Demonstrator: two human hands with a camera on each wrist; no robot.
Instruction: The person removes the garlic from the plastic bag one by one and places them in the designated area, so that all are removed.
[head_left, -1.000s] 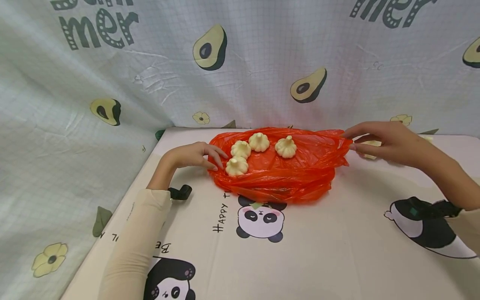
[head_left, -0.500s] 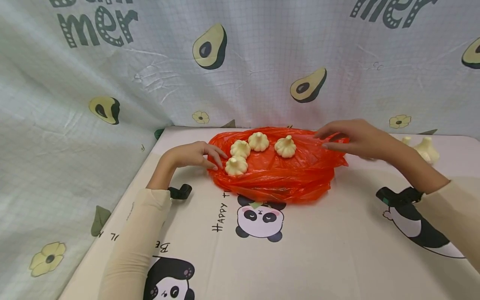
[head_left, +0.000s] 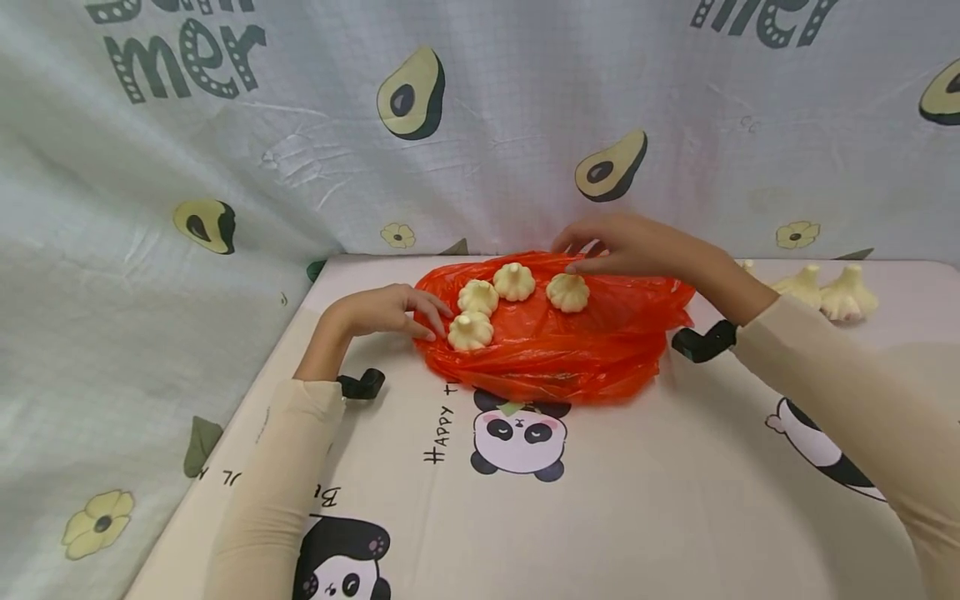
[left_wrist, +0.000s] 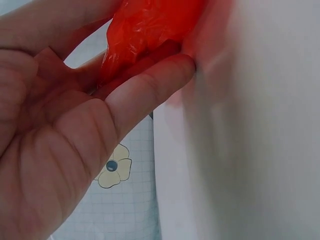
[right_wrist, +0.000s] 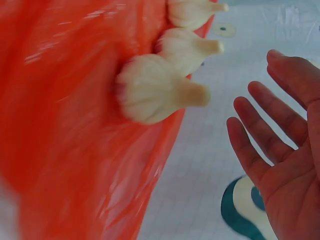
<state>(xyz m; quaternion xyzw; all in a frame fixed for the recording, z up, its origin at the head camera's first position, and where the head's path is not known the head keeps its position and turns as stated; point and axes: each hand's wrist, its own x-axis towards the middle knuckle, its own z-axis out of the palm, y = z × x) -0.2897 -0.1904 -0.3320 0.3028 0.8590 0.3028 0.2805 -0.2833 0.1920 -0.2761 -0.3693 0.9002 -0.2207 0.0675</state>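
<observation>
A: Where is the crinkled, translucent red plastic bag point(head_left: 540, 367)?

B: Along the far edge of the pale, panda-printed bench point(head_left: 637, 500), somewhat nearer the far left corner than the far right one. It lies spread open, its near side bunched up.

A: And inside?

B: Four cream, ribbed garlic bulbs point(head_left: 478, 297) with stubby stems. Three sit close together toward the bag's left end; a single bulb point(head_left: 567, 293) sits apart to their right.

A: What about the hands?

B: The left hand point(head_left: 390, 310) is at the bag's left rim, fingers curving over it and thumb low beside the plastic. I cannot tell whether it pinches the bag. The right hand point(head_left: 626, 242) is above the bag's far side, just by the lone bulb, fingers spread and holding nothing.

A: Anything else?

B: More pale garlic bulbs point(head_left: 847, 296) stand toward the far right corner, partly hidden by the right arm.
</observation>
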